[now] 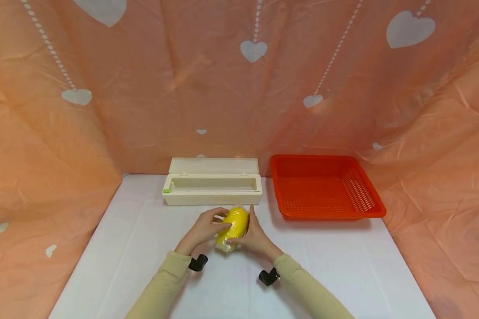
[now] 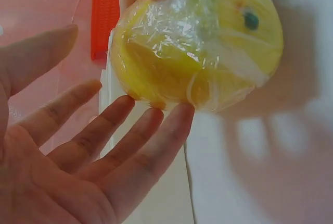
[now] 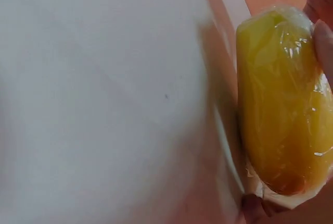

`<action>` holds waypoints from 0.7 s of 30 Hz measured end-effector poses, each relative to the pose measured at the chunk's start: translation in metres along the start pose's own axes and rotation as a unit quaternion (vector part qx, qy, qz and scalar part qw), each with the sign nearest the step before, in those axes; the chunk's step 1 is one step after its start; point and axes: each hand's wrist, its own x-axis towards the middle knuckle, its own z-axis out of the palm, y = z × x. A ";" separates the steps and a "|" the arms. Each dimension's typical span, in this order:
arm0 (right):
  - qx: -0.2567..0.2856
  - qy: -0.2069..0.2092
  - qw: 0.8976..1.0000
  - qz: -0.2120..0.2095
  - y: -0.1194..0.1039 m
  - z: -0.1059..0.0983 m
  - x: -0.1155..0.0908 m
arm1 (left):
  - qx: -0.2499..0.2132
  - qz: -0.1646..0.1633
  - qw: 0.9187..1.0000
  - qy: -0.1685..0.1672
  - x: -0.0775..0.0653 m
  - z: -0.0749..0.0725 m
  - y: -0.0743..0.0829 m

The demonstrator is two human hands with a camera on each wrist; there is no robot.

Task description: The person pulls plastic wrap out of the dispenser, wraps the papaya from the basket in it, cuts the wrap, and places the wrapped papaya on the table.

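Note:
A yellow oblong fruit (image 1: 234,226), wrapped in clear cling film, is held above the white table between both hands. My right hand (image 1: 255,235) grips it from the right, thumb on the near side and fingers along the far side. My left hand (image 1: 205,226) is at its left; in the left wrist view its fingers (image 2: 148,156) are extended, fingertips right at the wrapped surface, with the thumb apart. A small dark green spot shows through the film on the fruit (image 2: 208,47) in that view. The right wrist view shows the film wrinkled and shiny along the fruit (image 3: 283,104).
Behind the hands stands a long cream box (image 1: 211,198), lid (image 1: 213,165) raised, with a green slider (image 1: 166,191) at its left end. A red plastic basket (image 1: 323,215) with perforated sides sits at the back right. A peach curtain (image 1: 219,102) surrounds the white table (image 1: 135,248).

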 end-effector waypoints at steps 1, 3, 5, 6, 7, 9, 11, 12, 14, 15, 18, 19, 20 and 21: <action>0.010 -0.003 1.000 -0.001 -0.001 -0.001 0.000 | 0.003 -0.001 1.000 0.003 0.000 0.000 0.000; 0.030 -0.012 0.999 -0.002 -0.002 -0.002 0.000 | 0.008 -0.003 1.000 0.008 0.000 0.001 0.001; 0.045 -0.024 0.999 -0.004 -0.002 -0.003 0.000 | 0.006 -0.010 1.000 0.011 -0.001 0.000 0.001; 0.050 -0.031 0.998 -0.004 -0.001 -0.004 0.000 | 0.004 -0.014 1.000 0.012 -0.002 0.000 0.002; 0.054 -0.038 0.998 -0.004 0.000 -0.004 0.000 | 0.002 -0.015 1.000 0.014 -0.003 0.000 0.002; 0.072 -0.054 0.996 -0.009 0.001 -0.006 0.000 | -0.002 -0.014 1.000 0.019 -0.004 0.000 0.000; 0.093 -0.070 0.993 -0.017 0.003 -0.008 0.001 | -0.001 -0.015 1.000 0.025 -0.005 0.000 -0.002; 0.110 -0.076 0.991 -0.019 0.004 -0.008 0.002 | 0.000 -0.015 1.000 0.027 -0.005 0.000 -0.003; 0.143 -0.085 0.986 -0.018 0.004 -0.010 0.002 | 0.006 -0.019 0.999 0.031 -0.004 0.000 -0.005; 0.153 -0.084 0.985 -0.014 0.005 -0.011 0.003 | 0.011 -0.024 0.999 0.032 -0.004 0.000 -0.006; 0.176 -0.073 0.982 0.009 0.007 -0.012 0.004 | 0.024 -0.034 0.998 0.036 -0.002 0.000 -0.007; 0.179 -0.067 0.981 0.017 0.008 -0.012 0.004 | 0.026 -0.038 0.998 0.038 -0.002 0.000 -0.008; 0.182 -0.062 0.981 0.028 0.008 -0.012 0.004 | 0.031 -0.041 0.998 0.040 -0.001 0.000 -0.009; 0.184 -0.055 0.981 0.035 0.009 -0.012 0.004 | 0.034 -0.041 0.998 0.041 0.000 0.001 -0.009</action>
